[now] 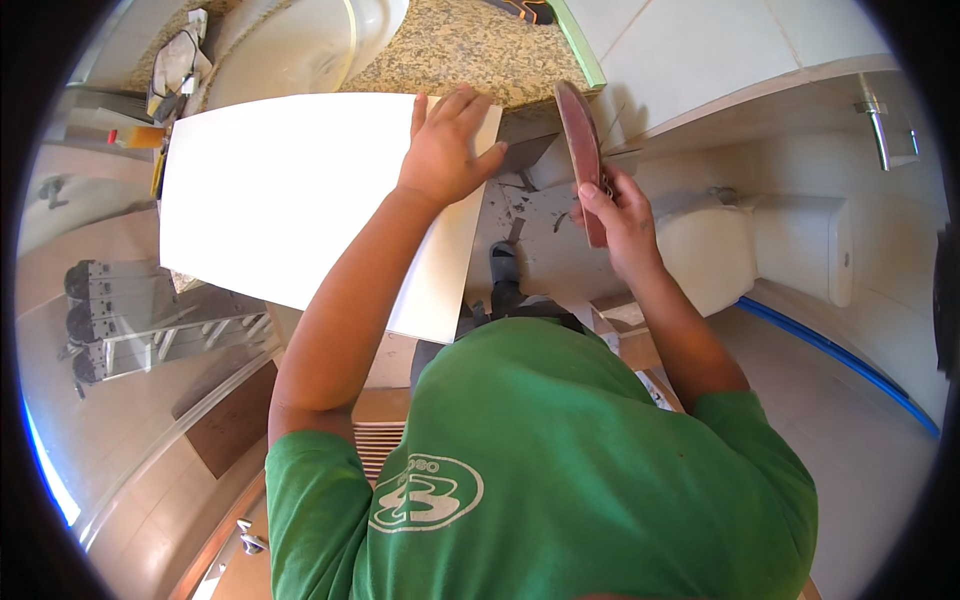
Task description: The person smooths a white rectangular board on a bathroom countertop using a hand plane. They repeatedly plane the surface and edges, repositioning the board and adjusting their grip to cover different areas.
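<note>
A large white panel lies across the near side of the granite countertop and juts out toward me. My left hand rests palm down near its right end, fingers spread, gripping nothing. To the right, clear of the panel, my right hand holds a long, narrow sanding block by its lower end. Reddish-brown sandpaper covers the block's visible face, and it stands nearly upright. The thumb presses on this face, while the other fingers are partly hidden behind it.
Behind the panel are the granite countertop and a round basin. Tools sit at its left. A toilet stands at right, with a blue tube along the floor. A folded ladder is at left. Debris dots the floor.
</note>
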Available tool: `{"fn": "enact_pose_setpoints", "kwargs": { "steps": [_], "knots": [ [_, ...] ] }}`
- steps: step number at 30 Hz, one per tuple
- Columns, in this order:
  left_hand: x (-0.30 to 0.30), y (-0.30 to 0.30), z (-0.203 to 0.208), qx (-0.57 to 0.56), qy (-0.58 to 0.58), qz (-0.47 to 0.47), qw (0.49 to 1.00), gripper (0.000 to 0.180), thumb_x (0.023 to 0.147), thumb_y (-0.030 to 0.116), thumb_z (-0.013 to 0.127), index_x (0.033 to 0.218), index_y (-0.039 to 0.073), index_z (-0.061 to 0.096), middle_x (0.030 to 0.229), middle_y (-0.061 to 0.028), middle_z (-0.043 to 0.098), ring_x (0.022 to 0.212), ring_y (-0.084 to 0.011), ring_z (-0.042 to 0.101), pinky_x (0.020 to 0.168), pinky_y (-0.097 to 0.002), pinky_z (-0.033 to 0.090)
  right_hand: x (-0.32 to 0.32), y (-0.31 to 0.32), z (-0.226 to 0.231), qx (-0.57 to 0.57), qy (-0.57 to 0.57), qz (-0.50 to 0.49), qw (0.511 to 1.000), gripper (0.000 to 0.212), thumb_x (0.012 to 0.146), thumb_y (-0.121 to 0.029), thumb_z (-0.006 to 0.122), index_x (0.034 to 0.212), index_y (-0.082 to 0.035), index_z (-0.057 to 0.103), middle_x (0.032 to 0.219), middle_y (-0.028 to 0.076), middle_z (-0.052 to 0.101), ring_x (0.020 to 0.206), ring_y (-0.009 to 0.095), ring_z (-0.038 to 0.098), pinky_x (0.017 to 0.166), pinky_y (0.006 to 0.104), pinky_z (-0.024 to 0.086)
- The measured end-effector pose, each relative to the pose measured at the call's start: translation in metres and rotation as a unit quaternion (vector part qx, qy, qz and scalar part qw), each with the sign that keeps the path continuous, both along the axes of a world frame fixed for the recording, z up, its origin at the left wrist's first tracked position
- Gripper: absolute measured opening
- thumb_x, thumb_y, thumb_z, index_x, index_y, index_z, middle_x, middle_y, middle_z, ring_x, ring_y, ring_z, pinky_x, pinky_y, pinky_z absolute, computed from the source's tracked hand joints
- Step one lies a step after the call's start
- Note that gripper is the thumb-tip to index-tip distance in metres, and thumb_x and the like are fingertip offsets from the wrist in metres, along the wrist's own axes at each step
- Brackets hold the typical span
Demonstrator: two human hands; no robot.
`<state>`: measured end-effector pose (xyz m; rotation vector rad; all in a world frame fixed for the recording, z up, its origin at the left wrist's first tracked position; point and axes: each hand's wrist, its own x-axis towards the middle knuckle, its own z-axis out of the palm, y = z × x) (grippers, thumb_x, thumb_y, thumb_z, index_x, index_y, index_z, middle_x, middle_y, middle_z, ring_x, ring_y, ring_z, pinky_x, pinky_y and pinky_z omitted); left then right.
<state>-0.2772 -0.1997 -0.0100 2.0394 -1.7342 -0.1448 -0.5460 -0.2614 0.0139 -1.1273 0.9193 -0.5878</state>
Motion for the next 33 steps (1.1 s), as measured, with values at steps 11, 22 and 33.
{"fn": "enact_pose_setpoints", "kwargs": {
  "steps": [11,22,33],
  "knots": [
    [0.215,0.098,-0.011,0.158,-0.094,0.394,0.9,0.09,0.098,0.078,0.034,0.166,0.019,0.025,0.173,-0.0088,0.018,0.16,-0.0284,0.013,0.127,-0.0607,0.007,0.085,-0.114,0.044,-0.039,0.15,0.254,0.955,0.053,0.097,-0.055,0.066,0.102,-0.003,0.064,0.088,0.007,0.066,0.069,0.012,0.061,0.06,0.0295,0.053],
    [0.204,0.094,-0.001,0.17,-0.098,0.404,0.894,0.087,0.1,0.075,0.033,0.166,0.019,0.022,0.174,-0.0065,0.017,0.161,-0.0251,0.012,0.129,-0.0569,0.006,0.198,-0.139,-0.002,-0.034,-0.09,0.064,0.993,0.049,0.089,-0.03,0.076,0.121,0.004,0.061,0.109,0.021,0.068,0.103,0.032,0.067,0.091,0.0425,0.054],
    [0.207,0.094,-0.007,0.148,-0.109,0.405,0.896,0.088,0.099,0.077,0.035,0.165,0.019,0.027,0.172,-0.0076,0.022,0.16,-0.0269,0.017,0.126,-0.0616,0.009,0.182,-0.136,-0.022,0.037,-0.166,0.003,0.985,0.038,0.094,-0.023,0.077,0.121,-0.001,0.061,0.112,0.009,0.067,0.101,0.021,0.064,0.093,0.039,0.052]
  ]
}}
